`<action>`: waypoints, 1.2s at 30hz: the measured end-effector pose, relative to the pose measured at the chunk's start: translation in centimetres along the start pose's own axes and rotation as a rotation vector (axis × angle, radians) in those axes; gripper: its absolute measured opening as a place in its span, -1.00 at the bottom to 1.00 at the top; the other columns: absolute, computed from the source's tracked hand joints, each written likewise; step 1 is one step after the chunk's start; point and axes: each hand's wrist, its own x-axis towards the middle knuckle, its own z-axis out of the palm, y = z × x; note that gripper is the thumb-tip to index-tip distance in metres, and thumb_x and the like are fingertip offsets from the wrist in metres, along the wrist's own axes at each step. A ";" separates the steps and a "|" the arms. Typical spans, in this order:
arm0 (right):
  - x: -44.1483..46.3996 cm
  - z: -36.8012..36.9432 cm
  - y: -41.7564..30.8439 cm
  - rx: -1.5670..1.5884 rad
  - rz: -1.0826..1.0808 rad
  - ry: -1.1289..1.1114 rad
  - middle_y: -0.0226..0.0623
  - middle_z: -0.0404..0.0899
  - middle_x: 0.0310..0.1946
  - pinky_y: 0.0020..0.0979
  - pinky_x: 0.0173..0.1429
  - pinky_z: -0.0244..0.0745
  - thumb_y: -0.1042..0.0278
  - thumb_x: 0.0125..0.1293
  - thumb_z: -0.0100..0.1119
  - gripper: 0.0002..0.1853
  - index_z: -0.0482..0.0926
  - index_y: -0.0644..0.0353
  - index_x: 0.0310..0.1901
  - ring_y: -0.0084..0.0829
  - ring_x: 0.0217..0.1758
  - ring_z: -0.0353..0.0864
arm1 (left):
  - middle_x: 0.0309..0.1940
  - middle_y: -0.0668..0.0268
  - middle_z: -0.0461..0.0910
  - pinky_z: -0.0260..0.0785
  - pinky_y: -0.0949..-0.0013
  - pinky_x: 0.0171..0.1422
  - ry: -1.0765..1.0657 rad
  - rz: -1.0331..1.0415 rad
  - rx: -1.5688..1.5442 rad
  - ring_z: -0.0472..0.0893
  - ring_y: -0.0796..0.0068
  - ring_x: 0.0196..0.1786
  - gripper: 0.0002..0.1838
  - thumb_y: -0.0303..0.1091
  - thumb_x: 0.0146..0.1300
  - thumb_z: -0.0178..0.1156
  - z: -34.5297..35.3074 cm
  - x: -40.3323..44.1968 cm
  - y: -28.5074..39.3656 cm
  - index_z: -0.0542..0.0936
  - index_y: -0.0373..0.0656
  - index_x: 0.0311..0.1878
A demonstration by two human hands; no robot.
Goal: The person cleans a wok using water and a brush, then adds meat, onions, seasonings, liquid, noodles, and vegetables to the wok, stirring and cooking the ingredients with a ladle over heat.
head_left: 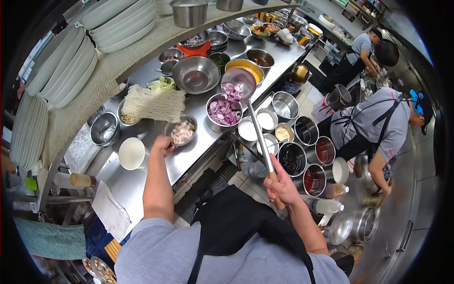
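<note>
Wood-handled ladle [260, 137] sits in the right hand [282, 182], its fingers wrapped around the grip; the left hand [163, 145] has its fingers closed on the near-left edge of a metal bowl [170, 127] of pale pieces. Sliced red onion [232, 91] fills the ladle's tilted cup, above an onion-filled pot [221, 128] on the steel desk [189, 157].

A long steel counter [106, 171] edges the tiled floor [308, 96].
</note>
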 end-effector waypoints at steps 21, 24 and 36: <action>-22.5 5.6 14.3 0.659 0.167 0.193 -0.27 0.43 -0.43 -0.58 -0.66 0.24 0.37 0.25 0.33 -0.08 -0.03 -0.08 0.54 -0.62 -0.72 0.30 | -0.01 0.17 0.58 0.60 0.33 -0.41 -0.710 0.184 0.643 0.68 0.31 -0.17 -0.31 -0.52 0.08 0.19 17.9 -6.3 -3.9 0.22 -0.13 0.33; -29.8 10.7 16.2 0.766 0.122 0.431 -0.25 0.44 -0.41 -0.57 -0.64 0.25 0.43 0.21 0.34 -0.11 0.04 -0.02 0.51 -0.60 -0.70 0.28 | -0.08 0.10 0.58 0.60 0.31 -0.42 -0.848 0.257 0.733 0.68 0.30 -0.25 -0.36 -0.51 0.10 0.20 24.8 -10.2 -8.9 0.26 -0.13 0.28; -47.2 10.3 29.8 0.525 -0.278 1.745 -0.25 0.47 -0.38 -0.31 -0.55 0.45 0.46 0.29 0.18 -0.02 -0.23 -0.30 0.58 -0.43 -0.60 0.43 | 0.09 0.08 0.54 0.58 0.35 -0.51 -1.523 -0.071 0.479 0.71 0.19 -0.15 -0.33 -0.66 0.08 -0.04 42.7 -36.9 -25.0 0.21 -0.11 0.33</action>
